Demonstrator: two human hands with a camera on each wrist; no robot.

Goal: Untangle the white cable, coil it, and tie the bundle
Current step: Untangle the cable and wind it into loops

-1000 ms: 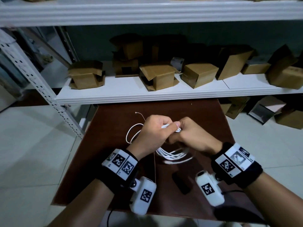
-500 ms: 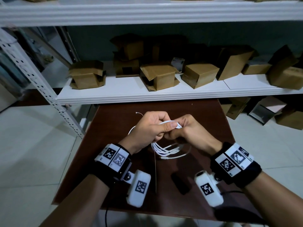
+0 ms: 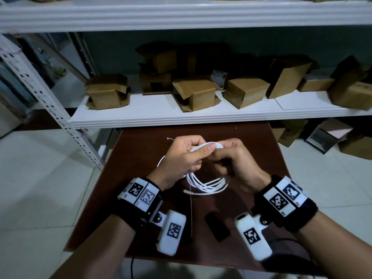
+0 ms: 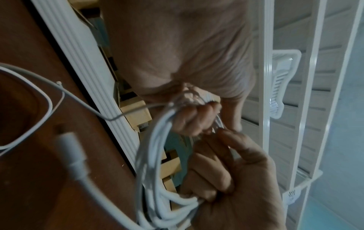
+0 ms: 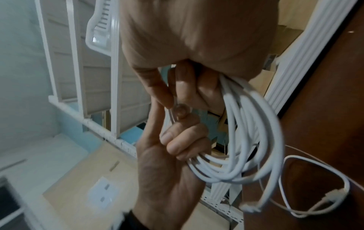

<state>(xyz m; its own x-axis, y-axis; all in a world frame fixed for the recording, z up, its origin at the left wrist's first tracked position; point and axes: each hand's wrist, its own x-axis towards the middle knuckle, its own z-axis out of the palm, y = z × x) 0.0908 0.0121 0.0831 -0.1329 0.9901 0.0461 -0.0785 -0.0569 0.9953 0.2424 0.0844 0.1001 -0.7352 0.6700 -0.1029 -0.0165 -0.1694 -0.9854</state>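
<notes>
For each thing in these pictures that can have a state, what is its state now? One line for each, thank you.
white cable: coiled in loops, held above the table, not yet tied.
left hand: grips the coil's top.
right hand: grips the coil.
thin tie: loose, one end free.
cardboard boxes: on the shelf, some with flaps open.

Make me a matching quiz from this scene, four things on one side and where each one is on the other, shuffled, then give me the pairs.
Things:
1. cable coil
2. cardboard boxes
3. black object
4. tie

Places:
A. lying on the brown table, near its front edge, between the wrists
B. on the white shelf behind the table
C. held up by the left hand and right hand
D. thin end sticking out beyond the left hand's knuckles

Pairs: 1-C, 2-B, 3-A, 4-D
</notes>
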